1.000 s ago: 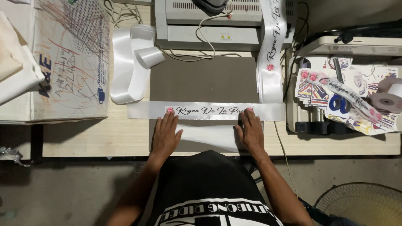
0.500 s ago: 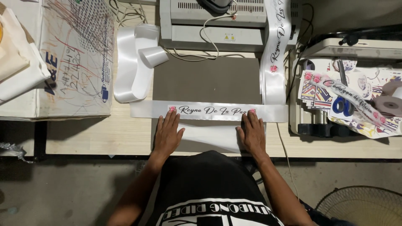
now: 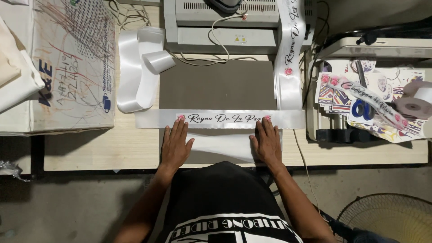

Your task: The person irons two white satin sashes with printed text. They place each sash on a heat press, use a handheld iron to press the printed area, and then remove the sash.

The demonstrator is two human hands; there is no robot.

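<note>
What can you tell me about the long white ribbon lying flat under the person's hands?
The white ribbon is a long satin-looking band, glossy and smooth, stretched flat across the grey mat and the wooden table. Dark script lettering runs along its middle, with a small pink rose at each end of the words. The left hand and right hand lie flat, fingertips at its near edge.

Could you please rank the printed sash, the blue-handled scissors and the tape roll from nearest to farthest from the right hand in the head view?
1. Printed sash: under the right hand's fingertips.
2. Blue-handled scissors: to its right, on the side table.
3. Tape roll: far right edge.
</note>
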